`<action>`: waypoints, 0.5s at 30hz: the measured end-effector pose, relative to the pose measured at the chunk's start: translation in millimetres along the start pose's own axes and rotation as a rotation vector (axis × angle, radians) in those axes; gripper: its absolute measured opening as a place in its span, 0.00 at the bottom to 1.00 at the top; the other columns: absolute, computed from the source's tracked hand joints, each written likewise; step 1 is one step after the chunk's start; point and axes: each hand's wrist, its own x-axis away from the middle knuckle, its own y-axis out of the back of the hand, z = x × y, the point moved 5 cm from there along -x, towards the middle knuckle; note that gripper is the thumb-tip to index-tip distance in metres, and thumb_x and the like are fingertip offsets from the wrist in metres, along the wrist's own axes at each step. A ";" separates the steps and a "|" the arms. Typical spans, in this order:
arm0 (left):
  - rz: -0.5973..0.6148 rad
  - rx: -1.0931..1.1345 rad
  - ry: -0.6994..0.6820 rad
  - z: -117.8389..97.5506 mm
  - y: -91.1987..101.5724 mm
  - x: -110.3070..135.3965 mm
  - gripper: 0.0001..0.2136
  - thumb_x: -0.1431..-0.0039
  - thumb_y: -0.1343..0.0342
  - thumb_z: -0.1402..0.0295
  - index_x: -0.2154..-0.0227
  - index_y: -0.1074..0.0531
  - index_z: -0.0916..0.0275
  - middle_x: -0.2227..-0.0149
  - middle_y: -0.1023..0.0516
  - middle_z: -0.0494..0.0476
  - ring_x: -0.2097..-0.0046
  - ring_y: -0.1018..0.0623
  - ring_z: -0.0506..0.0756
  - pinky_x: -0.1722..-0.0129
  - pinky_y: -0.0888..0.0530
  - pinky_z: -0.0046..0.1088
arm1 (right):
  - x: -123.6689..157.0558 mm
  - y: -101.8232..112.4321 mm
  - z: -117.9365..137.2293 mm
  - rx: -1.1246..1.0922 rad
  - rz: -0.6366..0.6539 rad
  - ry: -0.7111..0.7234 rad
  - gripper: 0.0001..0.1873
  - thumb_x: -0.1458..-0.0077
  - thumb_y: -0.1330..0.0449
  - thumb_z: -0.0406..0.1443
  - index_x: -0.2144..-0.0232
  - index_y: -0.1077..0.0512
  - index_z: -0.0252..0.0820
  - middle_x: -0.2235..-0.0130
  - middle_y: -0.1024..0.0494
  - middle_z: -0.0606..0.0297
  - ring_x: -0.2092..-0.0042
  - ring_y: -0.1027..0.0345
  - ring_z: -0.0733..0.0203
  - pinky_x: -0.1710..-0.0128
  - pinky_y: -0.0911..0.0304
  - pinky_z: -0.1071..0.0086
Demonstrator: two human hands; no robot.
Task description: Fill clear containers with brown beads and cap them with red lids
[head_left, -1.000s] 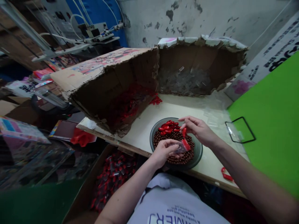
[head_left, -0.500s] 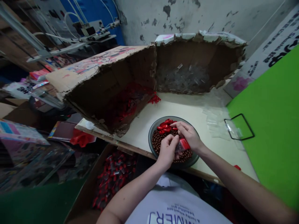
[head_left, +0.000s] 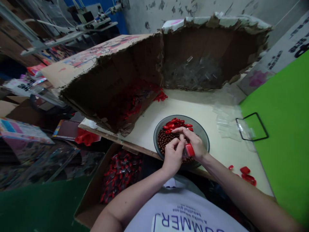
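A grey bowl (head_left: pixel 204 135) sits at the near edge of the pale table, filled with small brown beads (head_left: pixel 164 139) and a heap of red caps (head_left: pixel 175 124) at its far side. Over the bowl, my left hand (head_left: pixel 172 156) and my right hand (head_left: pixel 194 143) meet, both closed on a small clear tube with a red cap (head_left: pixel 189 150). My right fingers pinch at the tube's top; the left hand wraps its body.
Two torn cardboard boxes lie on their sides behind the bowl: one with red caps (head_left: pixel 131 104), one with clear tubes (head_left: pixel 191 73). A box of finished red-capped tubes (head_left: pixel 119 174) sits below the table edge. Loose red caps (head_left: pixel 245 174) and clear bags (head_left: pixel 225 122) lie right, beside a green board (head_left: pixel 282 129).
My right hand came back from the red caps to the tube and joined my left hand over the bowl. The view has shifted slightly downward.
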 end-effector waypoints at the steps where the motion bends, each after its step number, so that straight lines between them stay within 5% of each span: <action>1: 0.020 -0.030 -0.001 0.2 0.0 -2.2 0.17 0.40 0.50 0.56 0.77 0.37 0.63 0.78 0.38 0.47 0.76 0.38 0.46 0.77 0.39 0.21 | -0.1 0.3 -3.2 -0.008 -0.003 -0.003 0.21 0.38 0.53 0.47 0.60 0.24 0.43 0.78 0.40 0.70 0.76 0.48 0.65 0.74 0.46 0.70; 4: 0.054 -0.109 0.028 1.2 9.8 -9.2 0.17 0.42 0.48 0.56 0.78 0.36 0.64 0.79 0.38 0.47 0.76 0.38 0.46 0.77 0.40 0.21 | -2.4 2.1 -18.0 -0.059 0.034 -0.058 0.23 0.39 0.53 0.49 0.59 0.25 0.42 0.77 0.37 0.69 0.75 0.44 0.65 0.73 0.43 0.71; 7: -0.067 -0.145 0.044 6.3 53.9 -9.9 0.17 0.42 0.50 0.54 0.79 0.38 0.62 0.80 0.41 0.46 0.78 0.39 0.46 0.80 0.41 0.21 | -9.0 19.5 -36.9 -0.038 0.028 -0.128 0.29 0.39 0.56 0.53 0.56 0.27 0.39 0.75 0.34 0.67 0.76 0.42 0.66 0.77 0.44 0.72; 12: -0.716 -0.459 0.098 36.9 216.1 35.9 0.18 0.44 0.51 0.50 0.75 0.33 0.61 0.78 0.32 0.48 0.75 0.31 0.51 0.76 0.35 0.24 | -24.6 99.6 -39.4 0.657 -0.281 0.043 0.19 0.45 0.45 0.49 0.60 0.25 0.43 0.71 0.25 0.65 0.73 0.33 0.61 0.70 0.36 0.67; 15: -0.800 -0.751 0.319 71.8 296.2 66.0 0.13 0.47 0.48 0.55 0.71 0.29 0.59 0.74 0.25 0.51 0.63 0.24 0.60 0.66 0.30 0.32 | -27.4 161.1 -35.2 0.874 -0.483 0.127 0.19 0.43 0.47 0.46 0.57 0.26 0.42 0.65 0.22 0.61 0.69 0.29 0.58 0.64 0.34 0.63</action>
